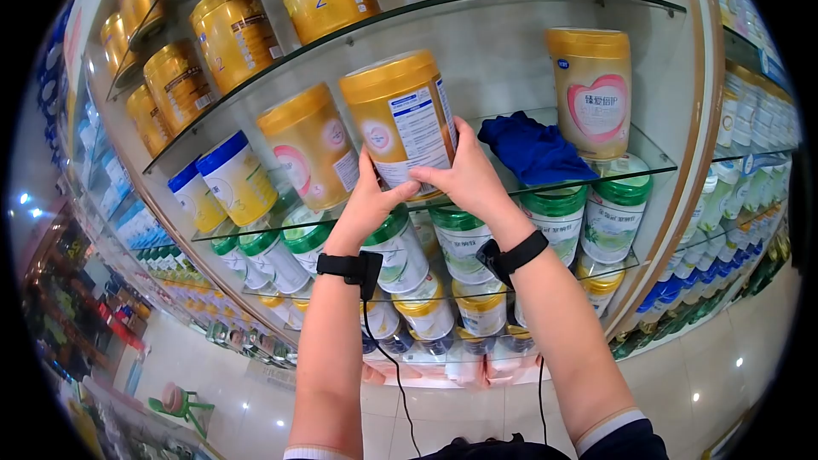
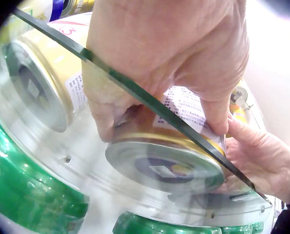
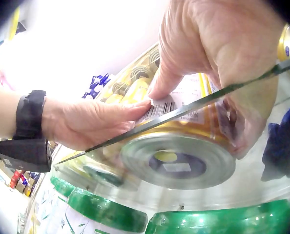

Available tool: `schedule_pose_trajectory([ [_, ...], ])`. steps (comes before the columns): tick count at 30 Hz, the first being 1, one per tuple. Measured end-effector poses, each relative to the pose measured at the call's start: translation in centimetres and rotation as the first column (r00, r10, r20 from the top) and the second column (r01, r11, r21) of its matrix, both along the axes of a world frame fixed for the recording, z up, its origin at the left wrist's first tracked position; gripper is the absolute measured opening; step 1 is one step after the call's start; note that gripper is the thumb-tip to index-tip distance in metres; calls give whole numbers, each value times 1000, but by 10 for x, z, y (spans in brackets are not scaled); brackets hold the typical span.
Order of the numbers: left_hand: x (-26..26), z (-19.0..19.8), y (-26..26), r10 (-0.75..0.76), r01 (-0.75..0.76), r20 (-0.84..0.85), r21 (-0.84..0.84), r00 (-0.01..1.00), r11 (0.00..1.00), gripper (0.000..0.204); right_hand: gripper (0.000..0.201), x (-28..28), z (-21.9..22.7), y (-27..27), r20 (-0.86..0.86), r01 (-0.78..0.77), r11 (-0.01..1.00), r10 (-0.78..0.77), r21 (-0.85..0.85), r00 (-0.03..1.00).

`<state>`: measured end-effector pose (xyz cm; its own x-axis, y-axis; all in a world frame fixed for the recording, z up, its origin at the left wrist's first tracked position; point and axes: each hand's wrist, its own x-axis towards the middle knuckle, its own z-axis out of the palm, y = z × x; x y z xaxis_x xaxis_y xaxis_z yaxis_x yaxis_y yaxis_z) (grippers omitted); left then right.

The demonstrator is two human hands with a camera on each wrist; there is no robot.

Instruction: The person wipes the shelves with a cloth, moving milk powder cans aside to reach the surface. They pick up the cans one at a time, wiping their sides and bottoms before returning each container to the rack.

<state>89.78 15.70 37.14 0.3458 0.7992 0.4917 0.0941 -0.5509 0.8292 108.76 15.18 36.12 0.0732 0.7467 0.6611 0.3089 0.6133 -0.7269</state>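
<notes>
Both hands grip one gold milk powder can (image 1: pixel 400 123) from its two sides, low on its body at the middle glass shelf. My left hand (image 1: pixel 371 204) holds the left side, with the thumb across the front label. On the opposite side, my right hand (image 1: pixel 467 172) curls round the can, its thumb on the label too. In the right wrist view the can's metal base (image 3: pixel 179 161) shows through the glass, close to the shelf's front edge. A similar gold can (image 1: pixel 311 149) with a pink heart stands to the left. A crumpled dark blue cloth (image 1: pixel 532 146) lies to the right.
Another gold can (image 1: pixel 594 94) stands at the shelf's right end. Blue-lidded yellow cans (image 1: pixel 239 179) stand at the left. The upper glass shelf (image 1: pixel 409 19) bears several gold cans; green-lidded cans (image 1: pixel 464 243) fill the shelf below. Black cables (image 1: pixel 396 366) hang from both wrist cameras.
</notes>
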Motion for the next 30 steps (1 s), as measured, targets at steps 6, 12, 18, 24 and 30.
schedule_pose_trajectory([
  [6,0,0,0,23,-22,-19,58,1000,998,100,99,-1,0,0,-4,-17,1000,18,22,1000],
  [12,-3,-6,7,29,-27,-13,104,1000,994,101,97,-2,4,-9,-8,-48,999,49,14,999],
  [18,-5,-11,15,93,-83,-38,205,995,975,106,101,-1,6,-8,-60,-96,995,95,-12,994],
  [24,-4,-13,9,408,-341,-163,329,898,881,114,92,5,6,-11,-102,-174,985,174,9,979],
  [30,-9,-13,13,230,-220,-38,170,972,960,108,61,7,1,-4,-260,-248,965,261,81,930],
])
